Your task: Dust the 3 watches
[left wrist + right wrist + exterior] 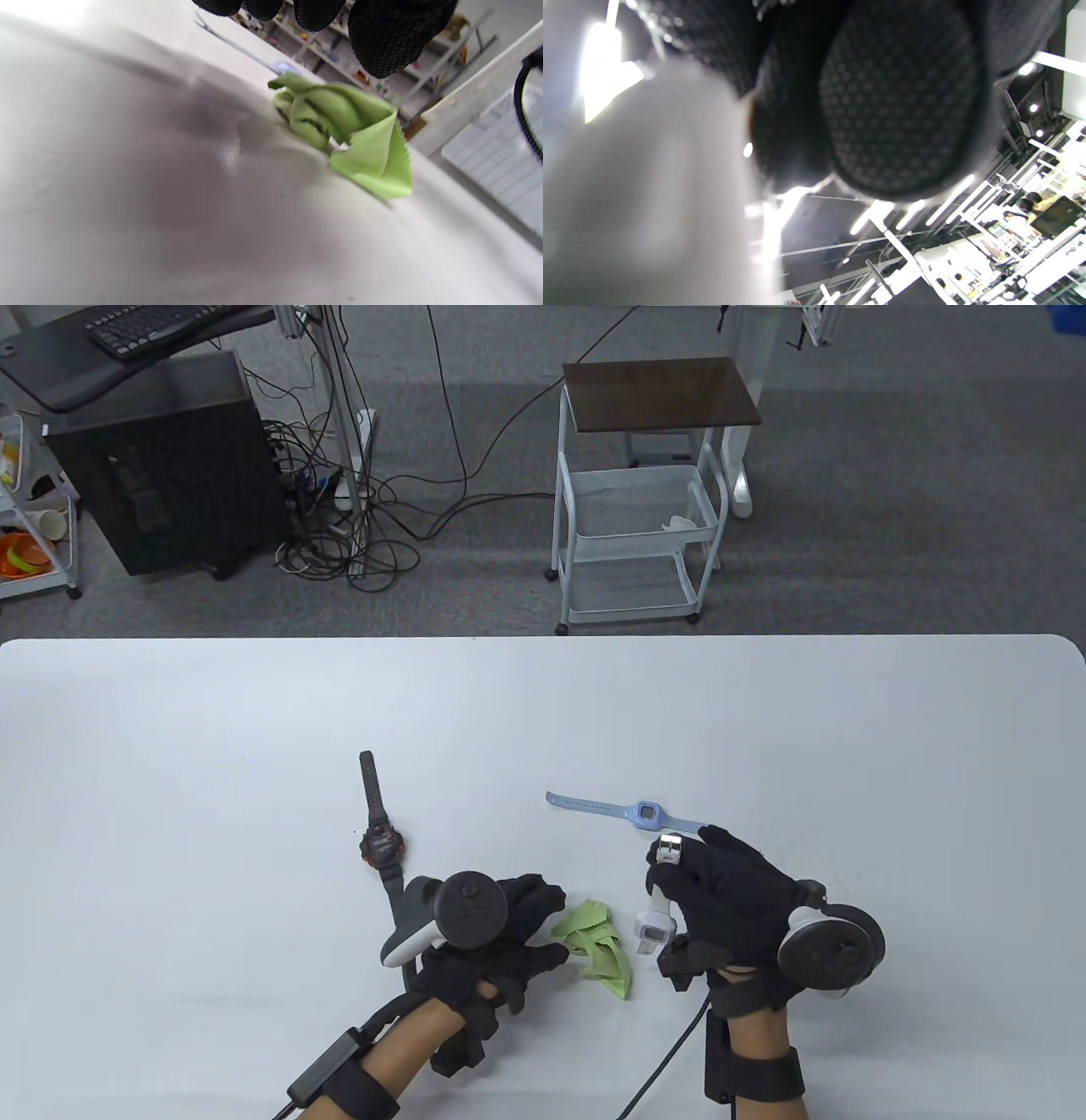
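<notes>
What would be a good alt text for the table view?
Right hand holds a white watch; left hand hovers by a green cloth. A black watch and blue watch lie on the white table.

Blurring out most of the right wrist view, glove fingers (899, 97) filling the top, pale smear lower left, can't tell what. Hiding the black watch's (381, 845) lower strap under the left hand (492, 933). Cutting off the keyboard (161, 326) at the table view's top.
</notes>
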